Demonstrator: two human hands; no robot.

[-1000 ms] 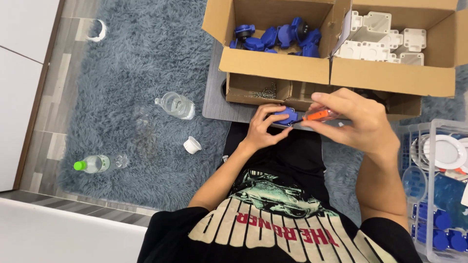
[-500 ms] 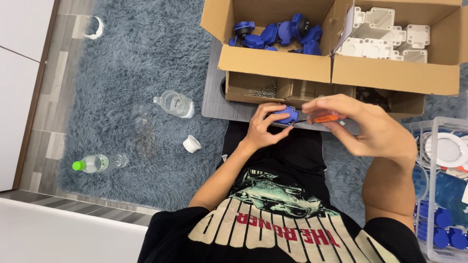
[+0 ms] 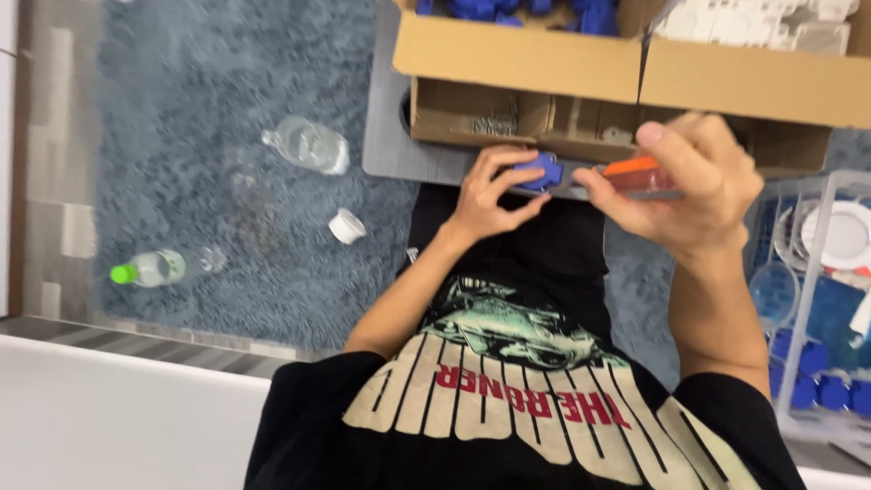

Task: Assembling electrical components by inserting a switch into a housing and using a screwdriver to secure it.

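Head view: a small blue plastic part (image 3: 537, 172) is pinched between the thumb and fingers of the left hand (image 3: 490, 195), just above the lap and at the near edge of a grey board (image 3: 386, 136). The right hand (image 3: 699, 186) is closed around an orange-handled tool (image 3: 640, 174), probably a screwdriver, though the frame is blurred and its tip cannot be made out. The tool is pointed toward the blue part, and the two hands are held close together.

Behind them, open cardboard boxes (image 3: 517, 59) are seen, one with blue parts, the next with white parts (image 3: 771, 23). A lower tray holds what may be screws. To the right a white wire basket (image 3: 798, 299) with more blue and white pieces is placed. On the blue shag rug (image 3: 200, 136) two clear plastic bottles (image 3: 308, 145) and a small white cap (image 3: 347, 226) are lying.

A slip is judged the main risk: the part is held by fingertips only, in the air, so pressure from the tool could twist it loose or drive the tip into the left fingers. Anything small dropped would be lost in the deep rug pile.
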